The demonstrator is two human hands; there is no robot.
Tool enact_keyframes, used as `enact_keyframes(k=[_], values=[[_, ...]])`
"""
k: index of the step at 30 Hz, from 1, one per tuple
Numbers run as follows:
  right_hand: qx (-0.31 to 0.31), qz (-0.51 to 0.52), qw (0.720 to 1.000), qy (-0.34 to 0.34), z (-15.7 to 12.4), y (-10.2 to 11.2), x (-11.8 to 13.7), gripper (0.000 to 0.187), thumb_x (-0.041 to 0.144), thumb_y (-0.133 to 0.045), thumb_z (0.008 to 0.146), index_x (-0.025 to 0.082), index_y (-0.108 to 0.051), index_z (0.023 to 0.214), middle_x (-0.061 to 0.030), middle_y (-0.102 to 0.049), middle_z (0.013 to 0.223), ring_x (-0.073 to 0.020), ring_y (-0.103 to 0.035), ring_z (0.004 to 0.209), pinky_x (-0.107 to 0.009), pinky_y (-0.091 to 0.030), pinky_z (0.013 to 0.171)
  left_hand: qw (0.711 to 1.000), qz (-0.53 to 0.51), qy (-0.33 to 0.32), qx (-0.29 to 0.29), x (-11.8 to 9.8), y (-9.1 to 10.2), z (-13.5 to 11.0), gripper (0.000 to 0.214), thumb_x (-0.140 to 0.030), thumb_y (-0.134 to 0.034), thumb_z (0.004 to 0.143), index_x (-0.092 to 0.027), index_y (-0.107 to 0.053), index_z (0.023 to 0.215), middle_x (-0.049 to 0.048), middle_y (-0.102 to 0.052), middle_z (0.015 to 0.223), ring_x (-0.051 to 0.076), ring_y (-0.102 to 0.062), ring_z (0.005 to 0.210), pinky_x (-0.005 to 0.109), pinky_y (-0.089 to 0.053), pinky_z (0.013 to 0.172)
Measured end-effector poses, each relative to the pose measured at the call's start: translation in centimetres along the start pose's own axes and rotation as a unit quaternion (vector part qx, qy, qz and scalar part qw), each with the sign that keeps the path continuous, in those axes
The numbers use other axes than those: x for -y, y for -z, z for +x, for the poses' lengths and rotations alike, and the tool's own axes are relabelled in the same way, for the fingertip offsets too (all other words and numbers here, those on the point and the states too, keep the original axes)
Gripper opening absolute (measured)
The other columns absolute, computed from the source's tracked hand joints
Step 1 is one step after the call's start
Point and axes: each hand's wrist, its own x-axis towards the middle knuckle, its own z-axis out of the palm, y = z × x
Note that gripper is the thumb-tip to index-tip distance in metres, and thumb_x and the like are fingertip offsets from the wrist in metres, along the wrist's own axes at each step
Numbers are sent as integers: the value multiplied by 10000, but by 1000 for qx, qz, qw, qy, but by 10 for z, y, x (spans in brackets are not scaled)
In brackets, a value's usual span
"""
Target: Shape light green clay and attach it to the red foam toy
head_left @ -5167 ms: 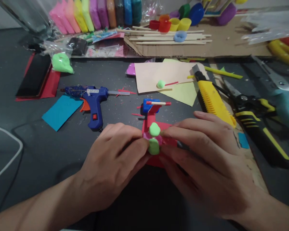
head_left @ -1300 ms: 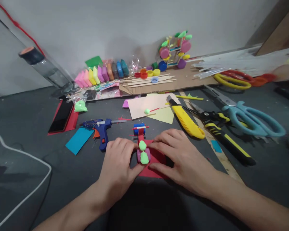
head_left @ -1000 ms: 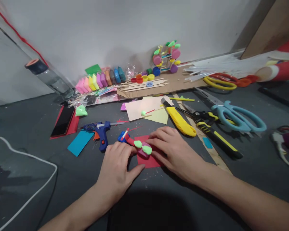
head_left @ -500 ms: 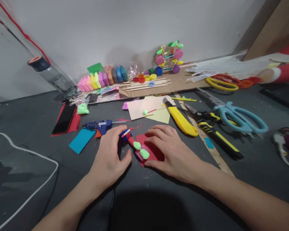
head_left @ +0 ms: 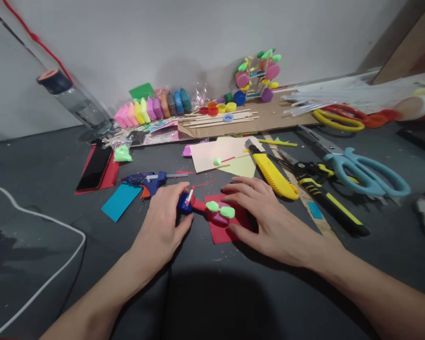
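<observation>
A small craft model lies on the dark table in front of me: a red paper base [head_left: 224, 230], a purple cap with two green clay blobs [head_left: 220, 210], and a blue cap with a red-and-white stick [head_left: 184, 202] at its left end. My left hand [head_left: 162, 225] grips the blue cap end between thumb and fingers. My right hand [head_left: 269, 219] rests over the red paper, fingers spread and touching the model's right side.
A blue glue gun [head_left: 148, 180] and a teal paper piece [head_left: 119, 201] lie left of my hands. A yellow utility knife [head_left: 273, 174], pliers [head_left: 322, 187] and blue scissors [head_left: 364, 169] lie right. Clay bars [head_left: 152, 107], bottle caps, sticks, cardboard and a finished model [head_left: 257, 76] stand behind. A white cable [head_left: 46, 218] loops at left.
The model has turned on the table so its blue end points left. My left hand moved onto the blue cap and gripped it; my right hand stayed on the red paper.
</observation>
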Motion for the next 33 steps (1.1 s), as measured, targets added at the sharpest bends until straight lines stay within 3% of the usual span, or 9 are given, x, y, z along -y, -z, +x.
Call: enact_keyframes(k=[7, 12, 15, 20, 33], values=[[2, 8, 1000, -10, 2, 0, -5, 160, 311, -708, 913, 197, -692, 1024, -134, -663, 1299, -384, -473, 1357, -670, -418, 1082, 1000, 4, -3, 11, -1, 0, -2, 471, -143, -622, 909, -214, -469, 1349, 125, -635, 1270, 303, -594, 1182, 508, -489, 1002], [-24, 14, 999, 23, 1, 11, -11, 326, 395, -758, 895, 216, -653, 1146, -121, -657, 1309, -328, -500, 1339, -596, -460, 1089, 1000, 7, -6, 21, -2, -1, -3, 464, -183, -617, 933, -218, -463, 1370, 124, -632, 1289, 305, -584, 1181, 496, -486, 990], [-49, 4, 997, 65, 1, 14, -11, 249, 342, -705, 947, 210, -653, 1152, -113, -662, 1294, -280, -510, 1319, -544, -454, 1109, 1000, 9, -8, 20, -1, -2, -3, 457, -188, -610, 942, -212, -464, 1375, 125, -631, 1291, 304, -580, 1180, 487, -482, 992], [-73, -32, 990, 116, 2, 10, -8, 166, 263, -686, 953, 198, -684, 1106, -111, -693, 1229, -297, -554, 1262, -604, -419, 1117, 1000, 13, -15, 21, 1, -2, -3, 443, -197, -613, 948, -187, -473, 1368, 133, -639, 1263, 300, -582, 1135, 486, -484, 974], [-93, -42, 987, 126, 2, 3, -5, 126, 218, -659, 952, 180, -651, 1073, -107, -712, 1152, -267, -587, 1192, -542, -450, 1098, 999, 25, -25, 17, 2, -4, -3, 434, -192, -630, 938, -164, -497, 1350, 165, -647, 1282, 331, -592, 1134, 483, -484, 940]])
